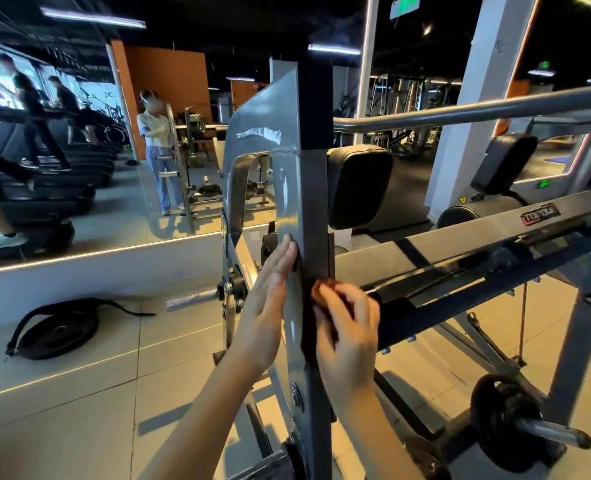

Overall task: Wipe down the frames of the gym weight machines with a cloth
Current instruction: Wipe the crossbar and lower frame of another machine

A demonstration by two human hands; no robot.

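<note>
i'm working on the upright post (316, 209) of the weight machine, and everything here is placed from it. its long axis runs straight up and down through the middle of my view, with a dark front face and a grey side plate (283, 188) on its left flank.

the cloth (323, 284), dark brown, sits on the post's front face, low down, just under where the sloping rail (460, 237) meets the post from the right. my right hand (349, 327) has it: the fingers (335, 296) are curled and bunched over the cloth, pressing it to the metal. how much cloth hangs below the hand i cannot tell, since dark fabric and dark paint run together there.

my left hand (270, 299) lies on the post's left flank, fingers straight and together, flat against the grey plate and holding nothing. it reads to me as a brace.

so the right hand is the one on the job. i judge the next stroke has to follow the post's length, up towards the black pad (360, 185) level or down towards the foot, with the unwiped face lying directly above and below the fingers.
</note>
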